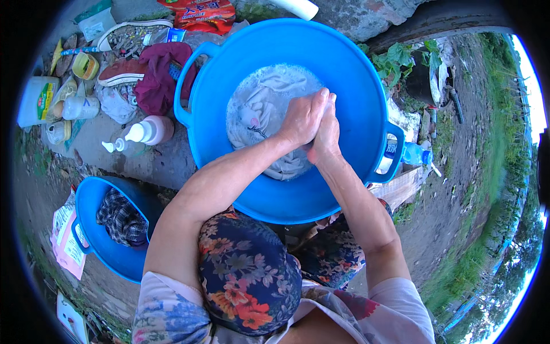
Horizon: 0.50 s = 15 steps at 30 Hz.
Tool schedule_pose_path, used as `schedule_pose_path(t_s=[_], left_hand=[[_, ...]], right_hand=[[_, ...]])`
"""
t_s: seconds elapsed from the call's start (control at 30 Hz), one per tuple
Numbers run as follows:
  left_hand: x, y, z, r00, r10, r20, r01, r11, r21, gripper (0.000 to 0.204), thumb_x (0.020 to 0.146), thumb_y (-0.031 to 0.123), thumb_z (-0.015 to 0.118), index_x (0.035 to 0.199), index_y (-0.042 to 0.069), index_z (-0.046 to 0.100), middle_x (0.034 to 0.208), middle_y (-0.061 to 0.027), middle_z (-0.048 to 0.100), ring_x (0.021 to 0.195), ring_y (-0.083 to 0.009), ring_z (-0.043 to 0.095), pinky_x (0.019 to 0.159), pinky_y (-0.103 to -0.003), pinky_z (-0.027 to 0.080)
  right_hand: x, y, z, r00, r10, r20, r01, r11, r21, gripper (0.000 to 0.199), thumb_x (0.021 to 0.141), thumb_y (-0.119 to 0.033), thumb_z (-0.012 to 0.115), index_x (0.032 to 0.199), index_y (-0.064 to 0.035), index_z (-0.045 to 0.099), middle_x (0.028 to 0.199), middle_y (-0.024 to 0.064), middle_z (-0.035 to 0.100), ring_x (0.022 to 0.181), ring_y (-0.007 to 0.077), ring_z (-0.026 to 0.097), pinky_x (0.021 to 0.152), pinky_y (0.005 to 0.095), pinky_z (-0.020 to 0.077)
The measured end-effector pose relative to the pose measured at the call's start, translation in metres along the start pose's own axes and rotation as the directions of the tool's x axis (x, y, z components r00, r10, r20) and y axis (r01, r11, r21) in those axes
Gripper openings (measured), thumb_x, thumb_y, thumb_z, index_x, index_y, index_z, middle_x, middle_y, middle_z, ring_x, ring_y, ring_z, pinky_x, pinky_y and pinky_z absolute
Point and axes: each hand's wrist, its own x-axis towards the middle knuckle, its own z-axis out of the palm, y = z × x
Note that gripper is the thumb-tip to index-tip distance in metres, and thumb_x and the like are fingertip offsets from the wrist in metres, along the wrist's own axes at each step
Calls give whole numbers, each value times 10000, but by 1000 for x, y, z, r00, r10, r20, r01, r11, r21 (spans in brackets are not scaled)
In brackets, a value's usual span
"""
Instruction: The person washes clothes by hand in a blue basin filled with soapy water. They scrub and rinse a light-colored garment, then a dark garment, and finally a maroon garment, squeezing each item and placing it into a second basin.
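Observation:
My left hand (pixel 303 118) and my right hand (pixel 326 133) press against each other, palm to palm, over the right part of a large blue basin (pixel 356 86). The fingers of both are closed, and whatever lies between the palms, if anything, is hidden. Below them a wet whitish cloth (pixel 260 109) with a small pink and dark print lies in cloudy, foamy water. Part of that cloth is covered by my hands and left forearm. The basin stands in front of my knees, its two loop handles at left and right.
A smaller blue tub (pixel 109 246) with a dark checked garment (pixel 121 218) stands at lower left. Left of the basin are a pump bottle (pixel 153 130), a maroon cloth (pixel 161 77), a shoe (pixel 122 73) and a white tub (pixel 37 103). A water bottle (pixel 415 155) lies by the right handle.

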Motion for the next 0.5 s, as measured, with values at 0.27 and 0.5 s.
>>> schedule_pose_path(t_s=[0.27,0.5], left_hand=[[10,-70,3,522,-853,17,698,415,-584,563,945,543,248,994,100,592,946,-89,597,854,-191,584,695,-410,494],[10,-129,-23,600,-754,266,648,264,-714,474,880,542,427,1038,107,533,1008,-91,569,906,-218,570,748,-442,480]], right_hand=[[48,10,-47,955,-293,-45,193,729,-657,468,898,-341,508,1181,31,545,1073,155,617,944,222,601,804,339,479],[27,61,16,984,-174,-32,176,980,98,246,743,-72,680,958,7,591,860,74,593,771,166,549,694,285,449]])
